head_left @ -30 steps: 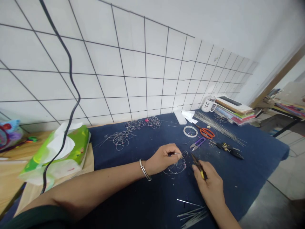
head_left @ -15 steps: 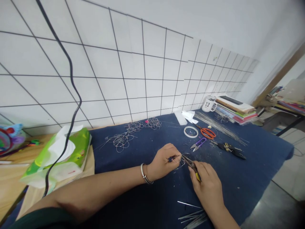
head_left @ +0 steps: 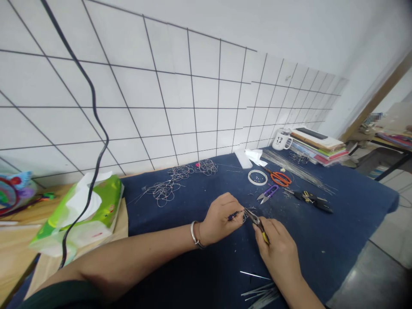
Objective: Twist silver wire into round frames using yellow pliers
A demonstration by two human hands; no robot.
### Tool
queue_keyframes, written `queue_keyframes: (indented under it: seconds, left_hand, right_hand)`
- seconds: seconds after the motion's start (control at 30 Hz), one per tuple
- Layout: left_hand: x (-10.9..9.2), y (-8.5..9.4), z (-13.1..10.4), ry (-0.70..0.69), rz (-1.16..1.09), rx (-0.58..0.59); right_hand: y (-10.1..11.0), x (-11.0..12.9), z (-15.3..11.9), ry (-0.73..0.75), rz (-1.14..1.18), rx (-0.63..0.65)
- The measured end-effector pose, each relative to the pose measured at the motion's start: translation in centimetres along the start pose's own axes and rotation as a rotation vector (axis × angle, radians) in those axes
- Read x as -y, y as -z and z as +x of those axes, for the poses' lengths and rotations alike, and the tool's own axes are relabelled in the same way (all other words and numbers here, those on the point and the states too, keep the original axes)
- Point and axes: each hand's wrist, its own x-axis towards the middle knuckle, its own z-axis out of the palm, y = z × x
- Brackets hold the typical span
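My left hand (head_left: 223,219), with a silver bangle (head_left: 195,234) at its wrist, is closed on a small piece of thin wire (head_left: 245,216) above the dark blue cloth. A dark bit shows between its fingers. Fingers of my right hand (head_left: 277,240) wrap round pliers (head_left: 261,227) with yellow and dark handles. The pliers' jaws point up and left and meet the wire at my left fingertips; whether they grip it is too small to tell.
Beyond my hands lie purple snips (head_left: 268,194), orange scissors (head_left: 280,178), black pliers (head_left: 313,201) and a white ring dish (head_left: 257,177). Wire coils (head_left: 164,192) lie at the back left, loose wires (head_left: 262,295) near the front. A tissue pack (head_left: 80,210) sits left, a mug (head_left: 281,139) back right.
The pliers and my right hand have shifted very slightly left. My left hand keeps its hold in nearly the same place. The camera view has moved a little.
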Motion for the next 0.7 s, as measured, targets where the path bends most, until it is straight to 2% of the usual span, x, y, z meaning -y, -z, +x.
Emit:
queue_keyframes:
  seconds: [0.43, 0.7]
  left_hand:
    - [-0.57, -0.13, 0.18, 0.060, -0.073, -0.024]
    - [-0.96, 0.07, 0.35, 0.196, -0.145, 0.073]
  right_hand:
    - [0.06, -0.12, 0.00, -0.002, 0.034, 0.046]
    - [0.15, -0.16, 0.02, -0.039, 0.050, 0.086]
